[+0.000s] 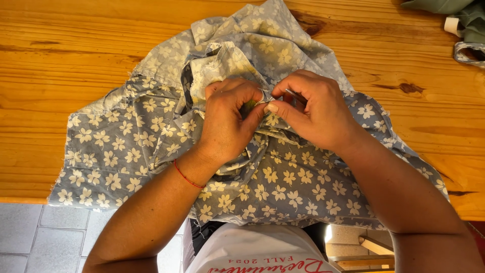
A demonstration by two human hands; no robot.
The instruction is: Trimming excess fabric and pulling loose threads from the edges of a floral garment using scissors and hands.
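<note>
A grey-blue fabric piece with a cream flower print lies crumpled on the wooden table. My left hand pinches a fold of the fabric near its middle; a thin red cord circles that wrist. My right hand meets it from the right, thumb and fingers closed on a small thin metal tool whose tip touches the pinched fold. Both hands rest on top of the cloth. The tool's working end is mostly hidden by my fingers.
Green cloth and a scrap of the same flower print lie at the table's far right corner. The table's near edge runs under the fabric; grey floor tiles show below left. My white top is at the bottom.
</note>
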